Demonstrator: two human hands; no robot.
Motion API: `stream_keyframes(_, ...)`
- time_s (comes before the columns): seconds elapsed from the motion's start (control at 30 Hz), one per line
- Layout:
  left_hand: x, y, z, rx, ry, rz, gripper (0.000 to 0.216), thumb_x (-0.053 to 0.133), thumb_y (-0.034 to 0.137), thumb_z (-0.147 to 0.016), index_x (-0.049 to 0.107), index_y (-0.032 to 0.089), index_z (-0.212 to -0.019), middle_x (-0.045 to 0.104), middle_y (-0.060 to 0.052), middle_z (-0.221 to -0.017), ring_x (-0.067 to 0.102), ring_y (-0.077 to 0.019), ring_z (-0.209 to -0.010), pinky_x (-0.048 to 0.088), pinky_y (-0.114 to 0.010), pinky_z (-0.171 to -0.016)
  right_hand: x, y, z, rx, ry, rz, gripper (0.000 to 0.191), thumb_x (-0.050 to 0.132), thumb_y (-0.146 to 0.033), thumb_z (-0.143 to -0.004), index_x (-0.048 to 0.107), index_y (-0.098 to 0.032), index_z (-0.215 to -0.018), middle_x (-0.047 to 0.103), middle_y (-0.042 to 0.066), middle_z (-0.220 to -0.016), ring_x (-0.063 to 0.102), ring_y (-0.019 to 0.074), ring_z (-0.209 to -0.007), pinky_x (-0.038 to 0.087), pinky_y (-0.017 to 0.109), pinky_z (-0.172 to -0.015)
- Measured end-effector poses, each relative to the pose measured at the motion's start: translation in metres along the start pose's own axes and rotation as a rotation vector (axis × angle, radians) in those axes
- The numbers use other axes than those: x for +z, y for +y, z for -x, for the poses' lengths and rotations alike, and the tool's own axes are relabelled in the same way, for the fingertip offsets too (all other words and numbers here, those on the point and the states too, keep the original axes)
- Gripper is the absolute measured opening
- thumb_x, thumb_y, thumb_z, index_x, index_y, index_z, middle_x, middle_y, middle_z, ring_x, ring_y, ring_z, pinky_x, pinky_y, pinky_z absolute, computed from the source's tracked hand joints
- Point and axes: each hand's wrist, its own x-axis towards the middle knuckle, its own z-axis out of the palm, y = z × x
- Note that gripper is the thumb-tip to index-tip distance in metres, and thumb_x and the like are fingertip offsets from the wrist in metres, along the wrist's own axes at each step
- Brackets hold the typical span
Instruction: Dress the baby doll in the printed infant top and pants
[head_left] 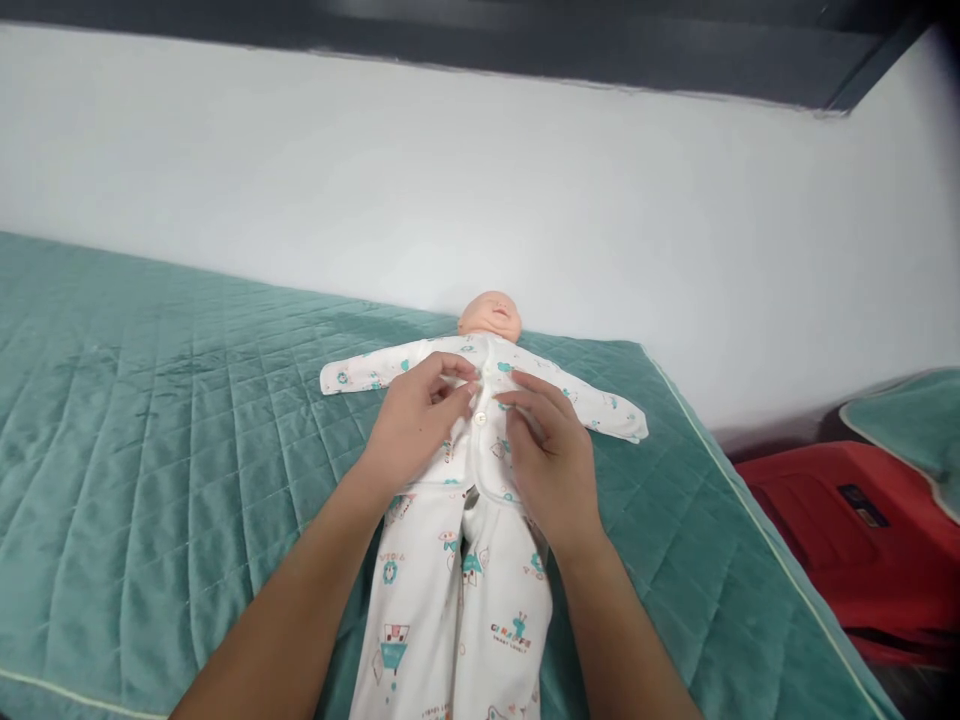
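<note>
Pale wall (450, 180) backed a green quilted bedspread (187, 450) in the head view. On it a doll (491, 316) lay on its back, sleeves spread, apparently so both hands could reach the jacket (496, 460) front. The left hand (416, 415) held thumb and forefinger nearly together beside a button (481, 419); the right hand (555, 465) had fingers curved, slightly parted. Whether either pinched cloth could not be told. A red moulded object's (817, 530) contents, if any, were indeterminable.

My bare forearms (292, 600) angled inward, left hand (420, 415) with thumb and forefinger tips close together, right hand (555, 450) with fingers curved inward
</note>
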Motion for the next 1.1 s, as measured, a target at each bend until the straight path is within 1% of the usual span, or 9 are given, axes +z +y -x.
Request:
stream_keyframes(0.07,0.003,-0.002,-0.001,0.188,0.043,-0.138,0.023,0.055,0.031,-0.092,0.066,0.024,-0.111,0.067,-0.006,-0.117,0.063,-0.0196,-0.107,0.053,-0.033,-0.089,0.001,0.003,-0.002,-0.003,-0.022,0.015,0.025,0.052,-0.021,-0.091,0.069,-0.026,-0.110,0.056,0.006,-0.141,0.049,0.0235,-0.132,0.040,0.047,-0.111)
stream_keyframes(0.1,0.005,-0.003,-0.002,0.275,0.047,-0.206,0.025,0.053,0.030,-0.094,0.066,0.024,-0.114,0.063,-0.006,-0.128,0.056,-0.0213,-0.121,0.047,-0.037,-0.103,0.001,0.005,-0.003,-0.009,-0.042,0.026,0.026,0.052,-0.024,-0.093,0.067,-0.026,-0.115,0.053,0.006,-0.144,0.046,0.0235,-0.135,0.038,0.047,-0.114)
stream_keyframes(0.2,0.007,-0.011,-0.006,0.381,-0.007,-0.355,0.032,0.047,0.032,-0.097,0.063,0.025,-0.124,0.052,-0.005,-0.145,0.036,-0.0225,-0.141,0.028,-0.043,-0.120,0.003,0.011,-0.004,-0.031,-0.111,0.064,0.035,0.051,-0.032,-0.096,0.060,-0.027,-0.129,0.044,0.006,-0.152,0.037,0.0237,-0.142,0.031,0.050,-0.118)
stream_keyframes(0.33,0.007,-0.024,-0.013,0.324,-0.059,-0.401,0.038,0.047,0.035,-0.098,0.058,0.025,-0.132,0.050,-0.004,-0.148,0.032,-0.0219,-0.144,0.025,-0.044,-0.121,0.004,0.019,-0.006,-0.036,-0.184,0.101,0.049,0.049,-0.043,-0.098,0.048,-0.026,-0.144,0.034,0.007,-0.158,0.028,0.0244,-0.148,0.026,0.051,-0.120)
stream_keyframes(0.57,0.001,-0.029,-0.024,0.303,-0.147,-0.278,0.029,0.050,0.033,-0.094,0.063,0.026,-0.120,0.050,-0.005,-0.147,0.039,-0.0209,-0.140,0.027,-0.041,-0.120,0.008,0.034,-0.030,-0.004,-0.266,0.096,0.061,0.043,-0.051,-0.098,0.042,-0.018,-0.149,0.031,0.010,-0.160,0.022,0.0246,-0.150,0.022,0.048,-0.122)
stream_keyframes(0.67,0.000,-0.025,-0.031,0.286,-0.190,-0.229,0.026,0.053,0.028,-0.090,0.063,0.024,-0.113,0.051,-0.007,-0.145,0.039,-0.0216,-0.140,0.025,-0.042,-0.120,0.012,0.039,-0.046,-0.019,-0.290,0.091,0.058,0.041,-0.050,-0.098,0.047,-0.018,-0.145,0.038,0.010,-0.157,0.026,0.0248,-0.148,0.023,0.047,-0.121)
stream_keyframes(0.87,-0.004,-0.019,-0.041,0.216,-0.257,-0.117,0.016,0.056,0.023,-0.082,0.061,0.023,-0.097,0.049,-0.006,-0.147,0.038,-0.0233,-0.141,0.025,-0.043,-0.120,0.018,0.047,-0.073,-0.106,-0.282,0.031,0.042,0.043,-0.046,-0.098,0.062,-0.022,-0.126,0.061,0.010,-0.135,0.053,0.0244,-0.128,0.039,0.044,-0.110)
stream_keyframes(1.0,-0.008,-0.020,-0.048,0.249,-0.325,-0.080,0.011,0.058,0.023,-0.082,0.062,0.024,-0.092,0.047,-0.003,-0.148,0.033,-0.0225,-0.145,0.024,-0.042,-0.121,0.018,0.051,-0.076,-0.043,-0.233,-0.072,0.040,0.050,-0.047,-0.094,0.063,-0.021,-0.122,0.061,0.009,-0.134,0.053,0.0231,-0.128,0.038,0.041,-0.110)
stream_keyframes(1.1,-0.005,-0.021,-0.061,0.244,-0.259,-0.072,0.016,0.058,0.028,-0.086,0.065,0.026,-0.100,0.047,-0.003,-0.148,0.033,-0.0214,-0.144,0.025,-0.041,-0.121,0.017,0.051,-0.072,0.036,-0.193,-0.168,0.037,0.055,-0.045,-0.091,0.063,-0.021,-0.118,0.061,0.009,-0.135,0.053,0.0226,-0.127,0.039,0.041,-0.110)
